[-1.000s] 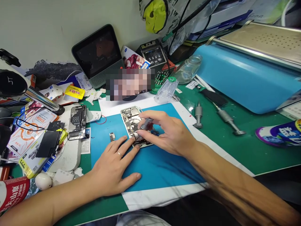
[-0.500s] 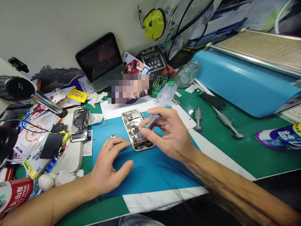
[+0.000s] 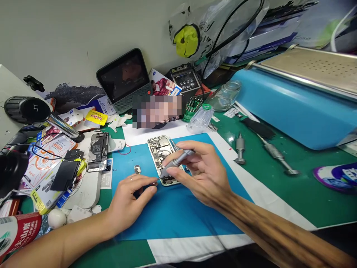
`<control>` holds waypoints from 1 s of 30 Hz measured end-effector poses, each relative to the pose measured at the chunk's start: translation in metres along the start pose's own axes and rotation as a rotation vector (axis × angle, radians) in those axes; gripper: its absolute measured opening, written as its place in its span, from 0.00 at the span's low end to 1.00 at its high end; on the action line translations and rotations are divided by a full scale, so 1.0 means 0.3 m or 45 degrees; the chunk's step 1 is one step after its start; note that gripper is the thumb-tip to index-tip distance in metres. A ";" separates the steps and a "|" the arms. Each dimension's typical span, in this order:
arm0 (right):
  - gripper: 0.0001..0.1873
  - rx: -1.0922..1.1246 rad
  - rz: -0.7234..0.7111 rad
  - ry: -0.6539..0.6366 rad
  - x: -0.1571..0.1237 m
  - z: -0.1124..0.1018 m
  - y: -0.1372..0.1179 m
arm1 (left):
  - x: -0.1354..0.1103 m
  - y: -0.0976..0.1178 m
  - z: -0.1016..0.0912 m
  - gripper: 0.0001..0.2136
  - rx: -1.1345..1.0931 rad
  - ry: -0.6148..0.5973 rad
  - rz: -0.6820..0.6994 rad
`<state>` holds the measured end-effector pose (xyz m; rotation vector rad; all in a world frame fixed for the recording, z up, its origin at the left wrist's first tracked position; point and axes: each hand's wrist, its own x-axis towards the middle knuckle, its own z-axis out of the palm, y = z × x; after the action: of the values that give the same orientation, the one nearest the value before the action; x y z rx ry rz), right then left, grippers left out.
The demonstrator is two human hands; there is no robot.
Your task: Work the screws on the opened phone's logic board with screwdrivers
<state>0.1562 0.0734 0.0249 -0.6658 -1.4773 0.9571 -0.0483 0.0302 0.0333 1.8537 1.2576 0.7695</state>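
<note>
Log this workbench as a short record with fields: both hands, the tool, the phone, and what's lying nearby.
Right hand: grips grey screwdriver, tilted, tip down-left
Left hand: over blue mat, thumb and forefinger pinched at the screwdriver's tip
Opened phone: flat on the blue mat, partly behind the right hand
Small part: loose on the mat, left of the phone
Second opened phone: off the mat, further left
Metal tool: upright on green mat, right of the blue mat

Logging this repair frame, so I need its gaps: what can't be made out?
Head view:
- whether the left hand pinches anything at the screwdriver tip: too small.
- the opened phone, right side: hidden by the right hand.
- the purple can: cut off by the right edge.
- the picture behind the blue mat: pixelated.
</note>
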 end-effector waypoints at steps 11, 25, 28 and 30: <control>0.25 -0.027 -0.033 -0.070 -0.002 -0.004 -0.002 | 0.005 0.004 0.002 0.07 -0.078 -0.012 -0.028; 0.28 -0.001 -0.065 -0.098 -0.007 -0.008 0.000 | 0.000 -0.001 0.004 0.07 -0.099 -0.028 -0.040; 0.28 -0.034 -0.071 -0.109 -0.008 -0.009 0.002 | 0.000 0.000 0.005 0.06 -0.097 -0.034 -0.038; 0.28 -0.063 -0.067 -0.127 -0.009 -0.011 0.005 | -0.001 0.001 0.005 0.06 -0.097 -0.035 -0.039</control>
<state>0.1596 0.0724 0.0221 -0.6193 -1.6034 0.9274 -0.0470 0.0295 0.0328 1.7747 1.2199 0.7624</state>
